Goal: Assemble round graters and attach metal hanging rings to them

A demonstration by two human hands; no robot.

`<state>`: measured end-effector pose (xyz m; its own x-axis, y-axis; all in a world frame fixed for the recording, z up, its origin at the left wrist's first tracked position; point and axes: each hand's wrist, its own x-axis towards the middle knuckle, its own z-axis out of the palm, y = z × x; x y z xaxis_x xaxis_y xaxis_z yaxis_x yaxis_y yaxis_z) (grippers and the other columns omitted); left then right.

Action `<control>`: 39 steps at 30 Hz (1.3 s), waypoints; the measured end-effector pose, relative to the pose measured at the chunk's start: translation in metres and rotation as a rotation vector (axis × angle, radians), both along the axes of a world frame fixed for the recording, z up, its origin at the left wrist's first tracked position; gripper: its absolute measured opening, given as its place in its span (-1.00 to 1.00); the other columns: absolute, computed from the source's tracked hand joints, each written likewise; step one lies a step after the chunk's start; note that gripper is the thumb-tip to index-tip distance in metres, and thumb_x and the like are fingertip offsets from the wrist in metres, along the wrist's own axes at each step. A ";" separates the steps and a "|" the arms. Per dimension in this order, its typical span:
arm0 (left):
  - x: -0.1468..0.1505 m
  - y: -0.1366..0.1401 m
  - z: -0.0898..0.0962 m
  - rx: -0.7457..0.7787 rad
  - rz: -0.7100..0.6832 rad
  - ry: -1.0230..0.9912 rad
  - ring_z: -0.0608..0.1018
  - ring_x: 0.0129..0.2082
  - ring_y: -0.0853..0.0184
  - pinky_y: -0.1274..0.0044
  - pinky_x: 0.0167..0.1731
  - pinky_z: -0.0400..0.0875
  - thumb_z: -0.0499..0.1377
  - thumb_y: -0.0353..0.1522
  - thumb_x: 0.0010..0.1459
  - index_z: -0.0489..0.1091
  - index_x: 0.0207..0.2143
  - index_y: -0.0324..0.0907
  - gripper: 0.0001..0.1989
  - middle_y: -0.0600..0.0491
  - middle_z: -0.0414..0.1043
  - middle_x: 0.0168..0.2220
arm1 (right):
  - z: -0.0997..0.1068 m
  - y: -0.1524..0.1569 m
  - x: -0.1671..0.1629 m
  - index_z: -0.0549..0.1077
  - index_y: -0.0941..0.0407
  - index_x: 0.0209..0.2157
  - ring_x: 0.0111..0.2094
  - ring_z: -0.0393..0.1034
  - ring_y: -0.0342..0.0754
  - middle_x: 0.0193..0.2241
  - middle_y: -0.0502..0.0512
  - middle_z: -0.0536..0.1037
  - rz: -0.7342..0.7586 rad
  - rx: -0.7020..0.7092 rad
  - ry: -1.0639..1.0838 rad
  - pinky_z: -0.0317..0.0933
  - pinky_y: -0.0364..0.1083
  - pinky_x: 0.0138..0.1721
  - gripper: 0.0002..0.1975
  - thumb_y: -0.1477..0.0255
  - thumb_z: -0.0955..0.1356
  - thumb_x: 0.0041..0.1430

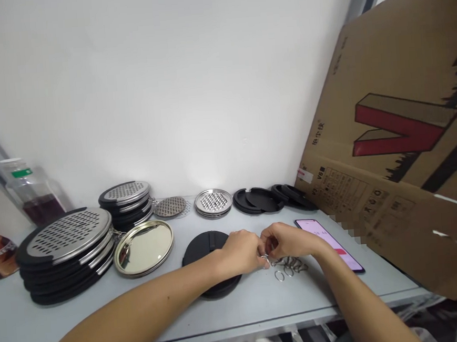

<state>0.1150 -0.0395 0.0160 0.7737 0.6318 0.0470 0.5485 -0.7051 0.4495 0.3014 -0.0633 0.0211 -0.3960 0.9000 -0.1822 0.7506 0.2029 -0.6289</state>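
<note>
My left hand [243, 251] and my right hand [283, 239] meet over the table, fingertips close together. Between them shows a small metal split ring [265, 262], pinched by both hands as far as I can see; the fingers cover part of it. Just below my right hand lies a small pile of loose metal rings [289, 265], some linked to short pieces too small to make out. A round black disc with a raised bar [197, 245] rests under my left wrist, partly hidden by the forearm.
Stacks of round black-and-steel graters [71, 233] stand left, beside a shiny round lid [145, 246]. Along the wall lie perforated discs [170, 207], grater plates [213, 201] and black rings [260, 200]. A phone [329, 242] and large cardboard box [391, 179] are right; a jar [36, 196] is left.
</note>
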 end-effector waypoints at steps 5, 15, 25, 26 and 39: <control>0.004 -0.001 -0.004 -0.092 0.009 -0.045 0.55 -0.41 0.31 0.58 -0.44 0.31 0.37 -0.31 -0.14 0.55 -0.42 -0.07 -0.84 0.13 0.56 -0.43 | 0.000 -0.001 -0.002 0.53 0.16 -0.40 -0.52 0.32 -0.15 -0.52 -0.02 0.52 -0.009 0.039 -0.077 0.10 -0.21 -0.53 -0.78 0.52 0.35 -0.21; -0.050 0.019 0.023 -0.275 0.093 -0.421 0.51 -0.43 0.34 0.59 -0.43 0.33 0.26 -0.28 -0.01 0.50 -0.40 -0.22 -0.83 0.05 0.50 -0.47 | -0.007 -0.007 -0.019 0.50 0.14 -0.40 -0.53 0.33 -0.14 -0.53 0.00 0.53 -0.077 0.193 -0.207 0.05 -0.22 -0.56 -0.67 0.65 0.29 -0.30; -0.137 0.029 0.014 -0.413 0.286 -0.587 0.47 -0.44 0.37 0.58 -0.43 0.28 0.23 -0.23 0.03 0.49 -0.31 -0.20 -0.76 0.08 0.46 -0.45 | 0.021 0.000 -0.017 0.53 0.14 -0.46 -0.49 0.35 -0.10 -0.53 0.05 0.53 -0.063 0.132 -0.063 0.14 -0.18 -0.48 -0.89 0.51 0.34 -0.08; -0.138 0.029 0.013 -0.425 0.281 -0.618 0.47 -0.44 0.37 0.58 -0.42 0.29 0.24 -0.24 0.03 0.49 -0.30 -0.20 -0.77 0.08 0.46 -0.45 | 0.028 0.003 -0.024 0.52 0.14 -0.45 -0.48 0.34 -0.10 -0.52 0.05 0.53 -0.059 0.151 -0.008 0.15 -0.17 -0.47 -0.90 0.47 0.35 -0.04; -0.125 0.020 0.001 -0.443 0.194 -0.836 0.46 -0.48 0.40 0.56 -0.40 0.36 0.23 -0.23 0.08 0.49 -0.32 -0.28 -0.74 -0.01 0.50 -0.42 | -0.006 0.021 -0.125 0.53 0.21 -0.32 -0.62 0.19 -0.30 -0.52 -0.01 0.43 -0.201 -0.338 1.027 0.07 -0.27 -0.63 -0.70 0.31 0.50 -0.07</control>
